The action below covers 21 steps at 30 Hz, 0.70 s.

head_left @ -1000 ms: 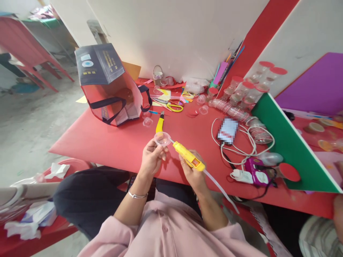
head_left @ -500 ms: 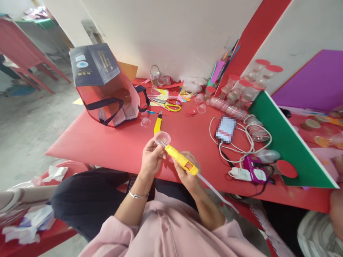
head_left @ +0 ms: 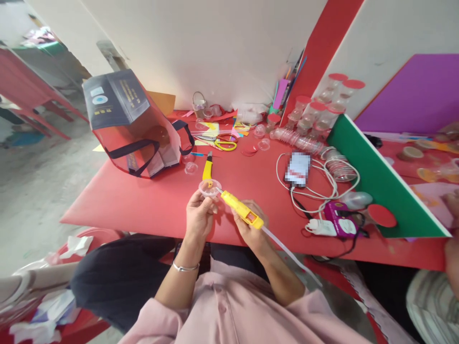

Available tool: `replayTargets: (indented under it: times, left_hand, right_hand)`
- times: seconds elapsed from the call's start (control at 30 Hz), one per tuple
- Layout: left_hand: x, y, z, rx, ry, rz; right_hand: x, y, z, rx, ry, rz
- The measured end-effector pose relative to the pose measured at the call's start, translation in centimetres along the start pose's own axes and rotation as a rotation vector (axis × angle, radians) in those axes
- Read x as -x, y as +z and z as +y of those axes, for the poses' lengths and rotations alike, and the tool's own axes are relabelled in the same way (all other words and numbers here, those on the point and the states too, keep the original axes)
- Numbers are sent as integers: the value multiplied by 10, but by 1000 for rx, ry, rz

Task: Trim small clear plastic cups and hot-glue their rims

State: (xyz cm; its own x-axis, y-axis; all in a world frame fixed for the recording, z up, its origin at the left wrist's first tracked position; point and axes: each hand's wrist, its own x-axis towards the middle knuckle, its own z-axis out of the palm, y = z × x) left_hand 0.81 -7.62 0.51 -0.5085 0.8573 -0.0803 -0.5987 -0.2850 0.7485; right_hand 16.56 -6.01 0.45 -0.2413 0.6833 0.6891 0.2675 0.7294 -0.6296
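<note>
My left hand [head_left: 200, 213] pinches a small clear round plastic cup [head_left: 210, 188] by its lower side, just above the front part of the red table. In my right hand [head_left: 250, 224] is a yellow glue gun [head_left: 242, 209], with a long translucent glue stick [head_left: 290, 254] trailing from its back end. The metal nozzle points left at the cup's right rim; whether it touches cannot be told. Right behind the cup lies a yellow utility knife [head_left: 207, 168], partly seen through the clear plastic. Scissors [head_left: 225, 143] with red and yellow handles rest farther back.
An open bag [head_left: 118, 102] lies on its side at the left. To the right are a phone [head_left: 298, 168] with looped white cables, a purple power block [head_left: 340, 219] and a green divider board [head_left: 387, 191]. Red-lidded jars [head_left: 317, 106] stand behind. Another person's arm [head_left: 453, 260] shows at the right edge.
The glue gun's nozzle was inside the cup and is now at its right rim. The cup has shifted slightly left and tilted, and the view has moved a little.
</note>
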Motion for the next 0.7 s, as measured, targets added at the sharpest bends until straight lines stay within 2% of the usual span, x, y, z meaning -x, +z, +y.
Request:
replayTargets:
  times: [0.2, 0.37, 0.53, 0.7]
  left_hand:
    - [1, -1, -3, -2, -30, 8]
    - [1, 0, -2, -29, -3, -9]
    - [0, -1, -3, -25, 10, -7]
    - [0, -4, -3, -68, 32, -13]
  right_hand:
    - [3, -1, -2, -88, 33, -62]
    - [3, -4, 3, -1, 66, -10]
    - [6, -2, 2, -85, 55, -61]
    - [3, -4, 0, -1, 92, -18]
